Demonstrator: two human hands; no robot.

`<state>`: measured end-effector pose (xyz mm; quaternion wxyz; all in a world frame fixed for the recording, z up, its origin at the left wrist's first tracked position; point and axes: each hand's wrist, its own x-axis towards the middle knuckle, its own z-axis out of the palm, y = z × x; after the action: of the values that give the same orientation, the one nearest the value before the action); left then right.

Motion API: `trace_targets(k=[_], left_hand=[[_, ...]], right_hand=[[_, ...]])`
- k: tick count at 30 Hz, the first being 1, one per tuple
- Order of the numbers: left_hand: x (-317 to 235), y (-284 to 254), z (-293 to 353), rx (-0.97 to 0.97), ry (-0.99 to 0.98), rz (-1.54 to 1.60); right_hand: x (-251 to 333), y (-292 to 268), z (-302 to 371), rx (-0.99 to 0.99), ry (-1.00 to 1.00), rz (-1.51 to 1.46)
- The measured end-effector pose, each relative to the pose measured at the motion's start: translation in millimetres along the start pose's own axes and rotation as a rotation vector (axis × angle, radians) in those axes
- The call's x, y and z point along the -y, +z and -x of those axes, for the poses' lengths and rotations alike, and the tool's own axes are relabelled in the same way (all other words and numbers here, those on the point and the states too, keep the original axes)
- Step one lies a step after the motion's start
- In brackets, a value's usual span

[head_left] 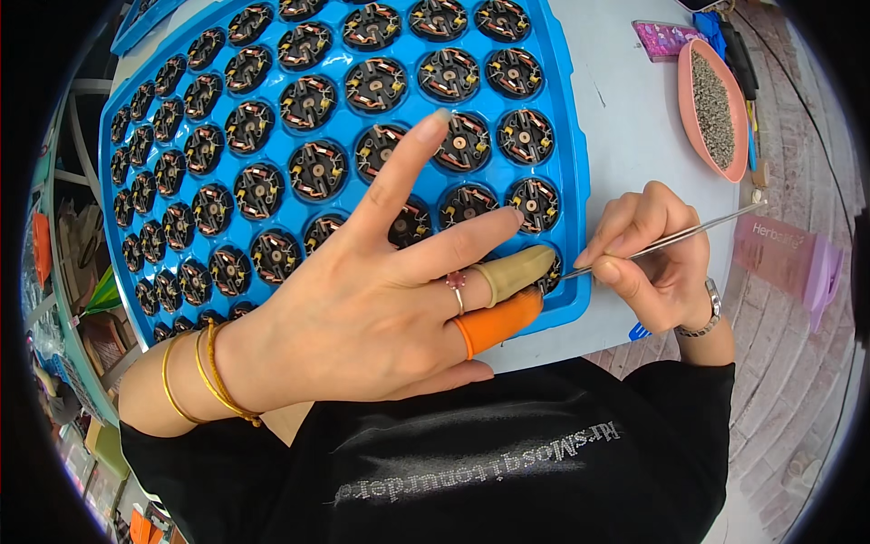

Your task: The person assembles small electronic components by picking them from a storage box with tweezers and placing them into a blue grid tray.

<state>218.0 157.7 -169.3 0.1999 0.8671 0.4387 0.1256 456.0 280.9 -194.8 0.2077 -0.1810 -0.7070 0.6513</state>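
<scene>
A blue moulded tray (569, 118) holds rows of round black electrical parts with copper-coloured and yellow pieces, like motor brush plates. My left hand (381, 272) lies palm down over them, fingers stretched out and spread. Its orange-covered index finger and beige-covered middle finger rest at one brush plate (549, 282) in the tray's near right corner, covering most of it. My right hand (657, 254) pinches slim metal tweezers (698, 229), slanting down to the left. The tweezer tips reach the edge of that same plate; the exact contact is too small to make out.
Right of the tray, a pink bowl (687, 109) of small grey metal pieces stands at the white table's (616, 100) edge. A pink-purple patterned flat item (660, 41) lies behind it. Beyond the edge is a translucent pink container (779, 258). Cluttered shelves (77, 317) stand at the left.
</scene>
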Motion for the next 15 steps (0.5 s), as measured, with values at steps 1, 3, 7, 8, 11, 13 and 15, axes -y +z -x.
trace_targets(k=[1, 3, 7, 8, 11, 13, 15], left_hand=[[0, 0, 0, 0.001, 0.000, -0.002], [-1, 0, 0, 0.001, -0.002, -0.006], [0, 1, -2, -0.004, 0.006, -0.015], [0, 1, -3, -0.002, 0.005, -0.014], [1, -2, -3, 0.013, 0.005, 0.009], [2, -5, -3, 0.020, 0.018, 0.014], [4, -9, -4, -0.006, 0.055, 0.032]], right_hand=[[0, 0, 0, 0.014, -0.015, 0.037], [1, 0, 1, 0.029, -0.033, 0.074], [6, -2, 2, 0.076, -0.079, 0.247], [7, -2, 2, 0.081, -0.067, 0.248], [9, -4, -1, -0.024, 0.012, 0.012], [15, -7, -5, -0.059, 0.001, 0.046], [20, -8, -12, -0.102, -0.018, 0.113]])
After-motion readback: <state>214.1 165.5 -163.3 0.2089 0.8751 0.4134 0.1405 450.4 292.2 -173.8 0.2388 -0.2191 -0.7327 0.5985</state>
